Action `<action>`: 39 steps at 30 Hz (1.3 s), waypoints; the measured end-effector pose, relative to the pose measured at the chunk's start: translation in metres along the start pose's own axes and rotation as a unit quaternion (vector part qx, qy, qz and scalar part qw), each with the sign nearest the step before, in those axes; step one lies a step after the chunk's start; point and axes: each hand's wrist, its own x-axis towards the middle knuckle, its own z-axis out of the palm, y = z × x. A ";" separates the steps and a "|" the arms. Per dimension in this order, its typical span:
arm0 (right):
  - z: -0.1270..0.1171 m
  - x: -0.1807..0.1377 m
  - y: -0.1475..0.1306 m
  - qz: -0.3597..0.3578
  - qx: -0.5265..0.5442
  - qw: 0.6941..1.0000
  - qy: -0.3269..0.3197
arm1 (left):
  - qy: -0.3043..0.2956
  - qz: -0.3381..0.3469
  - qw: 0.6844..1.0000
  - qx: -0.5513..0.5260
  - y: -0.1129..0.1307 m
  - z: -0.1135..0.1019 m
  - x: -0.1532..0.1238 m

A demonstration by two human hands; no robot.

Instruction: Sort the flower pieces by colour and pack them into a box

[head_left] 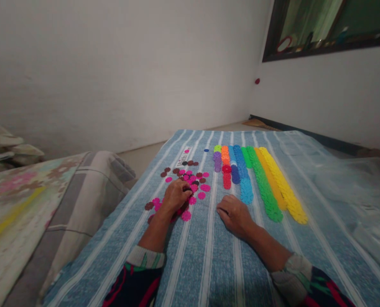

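Observation:
My left hand (176, 195) rests on a loose scatter of pink and brown flower-shaped discs (196, 183), its fingers curled and pinched onto discs under the fingertips. My right hand (234, 214) lies on the blue striped cloth (209, 251) just right of the scatter, fingers curled under, with nothing seen in it. Beyond it, discs lie sorted in straight rows by colour: purple (217, 161), orange and red (226, 170), dark and light blue (243, 179), green (263, 187), amber (273, 183) and yellow (286, 189).
A small white printed label (183, 156) and a lone blue disc (206, 150) lie at the far edge of the cloth. Clear plastic bags (352, 192) lie at the right. A grey pillow (90, 187) and a patterned mattress (14, 204) sit at the left. White walls stand behind.

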 end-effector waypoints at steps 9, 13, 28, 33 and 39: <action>0.000 0.000 0.000 -0.004 0.003 1.000 0.006 | 0.005 -0.055 0.988 -0.144 0.004 -0.007 -0.006; 0.000 0.000 -0.001 0.000 0.013 1.000 0.025 | -0.017 -0.054 0.974 -0.218 0.021 -0.004 -0.011; 0.000 -0.003 -0.008 0.100 0.218 0.967 0.091 | -0.108 -0.110 0.835 -0.528 0.077 0.034 -0.033; -0.003 -0.003 -0.009 0.146 0.252 0.953 0.079 | -0.125 -0.112 0.831 -0.531 0.076 0.032 -0.035; -0.004 -0.002 -0.005 0.148 0.248 0.953 0.089 | -0.141 -0.083 0.863 -0.478 0.074 0.027 -0.034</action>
